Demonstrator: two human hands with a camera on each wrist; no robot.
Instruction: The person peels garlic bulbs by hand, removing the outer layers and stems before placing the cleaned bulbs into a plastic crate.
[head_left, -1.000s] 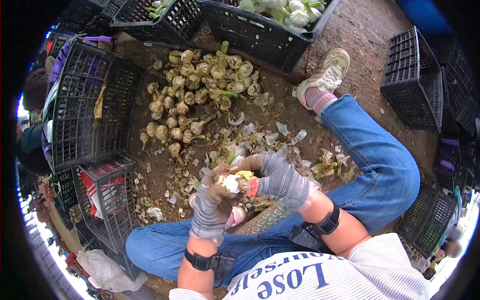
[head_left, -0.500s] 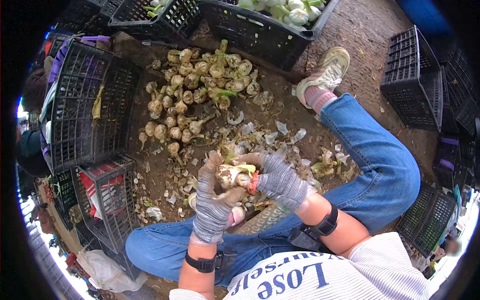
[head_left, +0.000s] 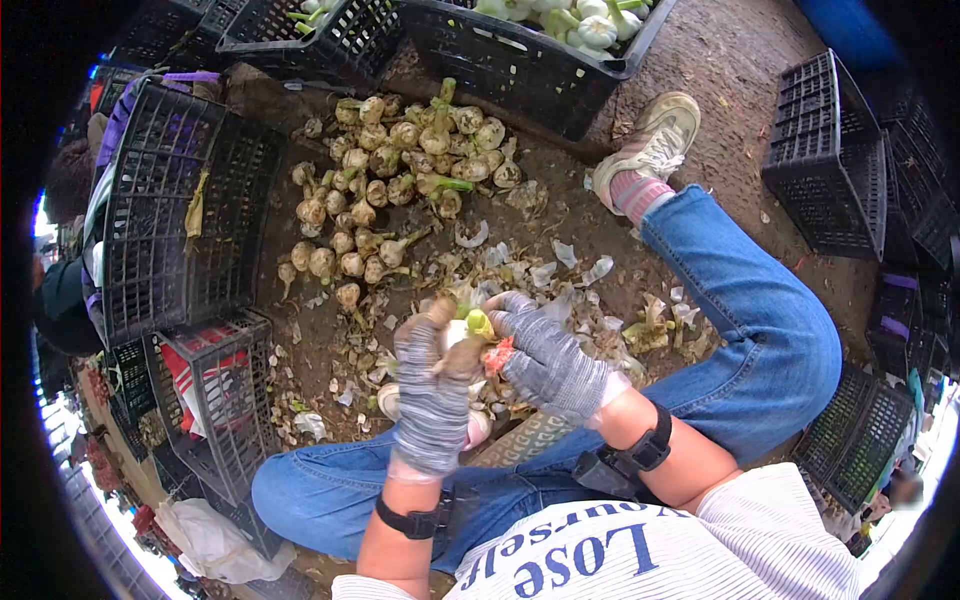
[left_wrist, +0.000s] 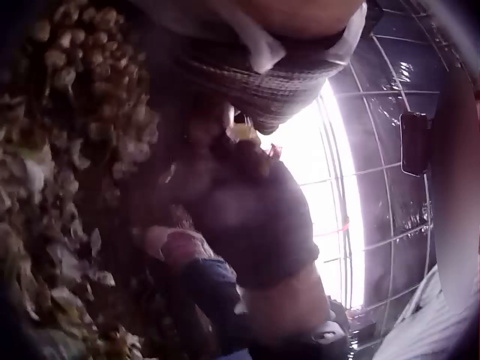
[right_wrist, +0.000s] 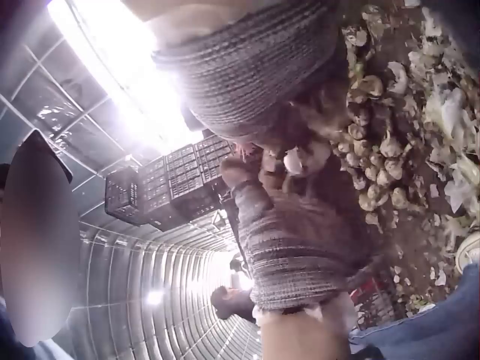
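A white garlic bulb [head_left: 456, 334] with a yellow-green stem [head_left: 480, 323] is held between two hands in worn grey gloves. My left hand [head_left: 432, 395] curls round the bulb, hiding part of it. At the stem side, my right hand [head_left: 552, 360] pinches with bent fingers; a red wrap [head_left: 498, 356] shows at its fingertips. The left wrist view is dim, with the yellowish stem [left_wrist: 244, 133] between the gloves. White bulb skin [right_wrist: 294, 160] shows between the hands in the right wrist view.
Many soil-marked garlic bulbs [head_left: 385, 165] lie piled on the ground beyond the hands, with peeled skins [head_left: 543, 275] nearer. Black crates stand left [head_left: 185, 215], right [head_left: 825, 160] and at the top [head_left: 510, 70], the last with white bulbs. Bent legs in jeans [head_left: 760, 320] flank the hands.
The bulb has turned between the hands, its stem now pointing up and away. My left hand has closed over it from a more open pose, and my right fingers have shifted.
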